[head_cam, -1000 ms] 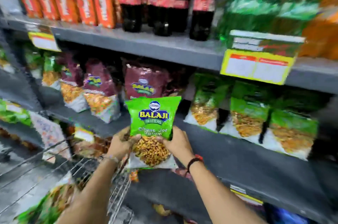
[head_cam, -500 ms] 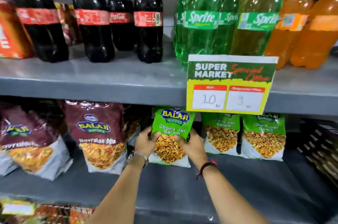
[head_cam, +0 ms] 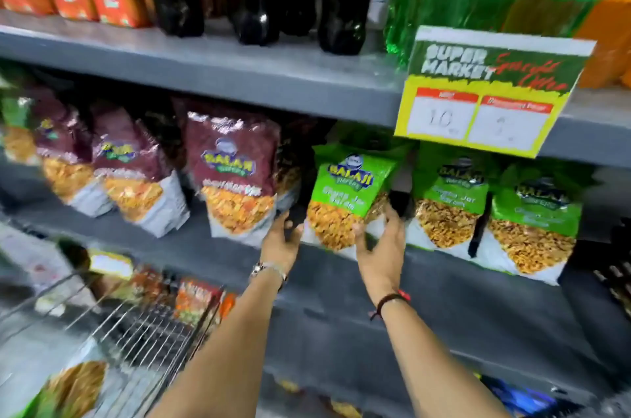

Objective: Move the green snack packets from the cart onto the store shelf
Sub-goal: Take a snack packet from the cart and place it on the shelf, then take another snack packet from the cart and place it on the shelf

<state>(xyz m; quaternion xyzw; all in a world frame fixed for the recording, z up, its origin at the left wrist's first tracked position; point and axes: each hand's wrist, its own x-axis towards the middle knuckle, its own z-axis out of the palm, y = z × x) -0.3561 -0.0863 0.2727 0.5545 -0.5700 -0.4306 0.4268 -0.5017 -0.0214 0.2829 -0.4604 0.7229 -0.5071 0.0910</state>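
Stood upright on the grey store shelf (head_cam: 218, 248): a green snack packet (head_cam: 348, 199), just left of two matching packets (head_cam: 450, 199) and right of a maroon packet (head_cam: 235, 175), beneath a yellow price sign (head_cam: 485, 99). Right hand (head_cam: 380, 248) curled against its lower right edge, fingers loosely bent; left hand (head_cam: 281, 240) half open at its lower left corner, contact unclear. Wire cart (head_cam: 136, 332) at lower left.
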